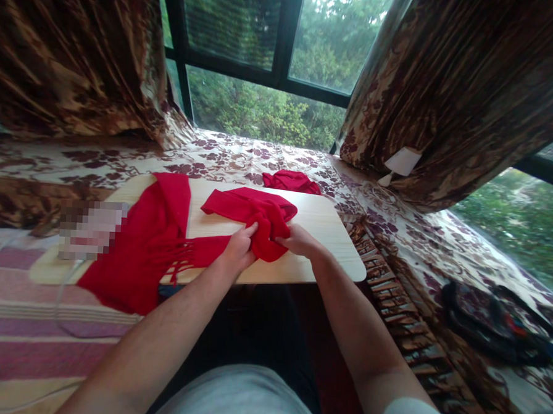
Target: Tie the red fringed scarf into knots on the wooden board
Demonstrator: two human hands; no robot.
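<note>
A long red scarf (139, 249) with fringe spreads over the left part of a pale wooden board (326, 222) and hangs past its front edge. Another bunched, twisted part of red cloth (258, 205) lies at the board's middle; whether it is one piece with the scarf I cannot tell. My left hand (241, 245) grips the bundle from its left side, thumb on top. On the right side of the same bundle, my right hand (296, 240) pinches the cloth, its fingertips partly hidden in the folds.
Behind the board, a crumpled red cloth (291, 182) rests on the floral cover (228, 149). A small white lamp (403, 161) stands at the back right. A dark bag (493, 323) lies at the right. A cable (60, 304) trails from a blurred item (92, 231) at the left.
</note>
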